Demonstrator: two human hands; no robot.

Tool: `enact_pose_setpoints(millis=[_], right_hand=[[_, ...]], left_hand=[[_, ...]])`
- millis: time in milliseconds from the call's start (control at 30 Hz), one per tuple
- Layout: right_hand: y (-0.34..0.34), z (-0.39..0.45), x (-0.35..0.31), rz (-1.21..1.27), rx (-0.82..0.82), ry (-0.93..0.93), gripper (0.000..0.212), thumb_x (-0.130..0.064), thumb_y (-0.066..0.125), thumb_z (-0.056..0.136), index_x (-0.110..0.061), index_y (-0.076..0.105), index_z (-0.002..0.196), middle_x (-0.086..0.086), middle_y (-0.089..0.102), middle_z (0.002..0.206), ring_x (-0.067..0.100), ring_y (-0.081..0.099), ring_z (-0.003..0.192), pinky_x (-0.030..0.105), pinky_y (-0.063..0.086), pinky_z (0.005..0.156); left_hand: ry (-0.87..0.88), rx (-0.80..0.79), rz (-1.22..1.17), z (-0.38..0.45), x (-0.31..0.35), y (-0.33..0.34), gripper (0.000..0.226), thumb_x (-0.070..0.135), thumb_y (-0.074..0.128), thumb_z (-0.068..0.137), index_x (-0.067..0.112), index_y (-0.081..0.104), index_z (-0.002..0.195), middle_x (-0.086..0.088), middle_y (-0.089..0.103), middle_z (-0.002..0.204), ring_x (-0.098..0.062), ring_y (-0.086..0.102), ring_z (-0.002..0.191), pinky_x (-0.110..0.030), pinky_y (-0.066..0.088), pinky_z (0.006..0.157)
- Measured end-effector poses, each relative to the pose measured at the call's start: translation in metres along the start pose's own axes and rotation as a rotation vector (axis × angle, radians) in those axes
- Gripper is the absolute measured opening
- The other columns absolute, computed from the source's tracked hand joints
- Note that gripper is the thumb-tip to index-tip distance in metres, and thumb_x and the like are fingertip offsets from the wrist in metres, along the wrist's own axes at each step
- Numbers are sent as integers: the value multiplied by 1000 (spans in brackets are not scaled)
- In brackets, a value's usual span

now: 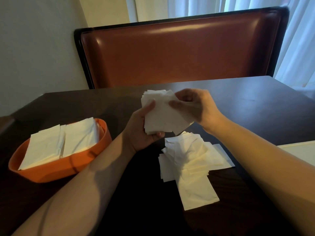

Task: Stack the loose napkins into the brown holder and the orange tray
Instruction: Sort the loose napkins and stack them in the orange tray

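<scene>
A stack of white napkins is held up above the middle of the dark table. My left hand grips it from below and the left, thumb across its front. My right hand pinches its upper right edge with thumb and fingers. Beneath the hands, several loose napkins lie spread on the table in an untidy pile. At the left stands the orange tray, with two side-by-side stacks of napkins inside. No brown holder is in view.
A brown padded bench back stands behind the far table edge. White curtains hang at the right and a pale wall at the left. A light-coloured flat surface shows at the right edge.
</scene>
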State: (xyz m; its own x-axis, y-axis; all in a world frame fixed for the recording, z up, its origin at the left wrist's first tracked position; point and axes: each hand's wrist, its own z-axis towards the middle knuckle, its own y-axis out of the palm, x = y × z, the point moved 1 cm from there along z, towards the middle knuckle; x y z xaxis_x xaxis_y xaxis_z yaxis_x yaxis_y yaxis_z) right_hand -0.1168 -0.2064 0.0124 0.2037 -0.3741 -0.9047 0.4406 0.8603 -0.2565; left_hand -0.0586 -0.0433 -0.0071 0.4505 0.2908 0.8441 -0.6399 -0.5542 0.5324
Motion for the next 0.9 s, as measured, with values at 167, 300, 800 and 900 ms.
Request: enact_pose_setpoints(millis=[167, 300, 800, 900], right_hand=[[-1, 0, -4, 38, 8, 32, 3, -18, 72, 89, -17, 71, 86, -4, 72, 84, 8, 69, 71, 20, 54, 58], [-1, -3, -9, 482, -114, 143, 12, -4, 61, 94, -10, 63, 83, -5, 69, 71, 8, 66, 65, 21, 54, 58], [23, -9, -1, 359, 140, 142, 9, -12, 75, 86, -7, 70, 81, -1, 64, 66, 6, 56, 51, 21, 44, 44], [23, -10, 1, 380, 160, 186, 11, -15, 76, 86, -7, 70, 81, 4, 65, 74, 13, 57, 58, 24, 45, 44]], left_hand=[[42, 143, 53, 1, 1, -3, 37, 42, 53, 88, 17, 61, 114, -11, 65, 96, -23, 62, 80, -21, 42, 45], [44, 176, 147, -2, 3, -2, 41, 50, 38, 101, 19, 58, 119, -7, 69, 96, -20, 68, 82, -24, 48, 53], [93, 110, 121, 5, -1, -1, 54, 62, 24, 98, 25, 59, 118, -5, 75, 92, -20, 72, 78, -28, 55, 56], [75, 101, 120, 4, -2, 0, 49, 58, 33, 97, 22, 62, 112, -5, 75, 87, -20, 72, 74, -27, 54, 56]])
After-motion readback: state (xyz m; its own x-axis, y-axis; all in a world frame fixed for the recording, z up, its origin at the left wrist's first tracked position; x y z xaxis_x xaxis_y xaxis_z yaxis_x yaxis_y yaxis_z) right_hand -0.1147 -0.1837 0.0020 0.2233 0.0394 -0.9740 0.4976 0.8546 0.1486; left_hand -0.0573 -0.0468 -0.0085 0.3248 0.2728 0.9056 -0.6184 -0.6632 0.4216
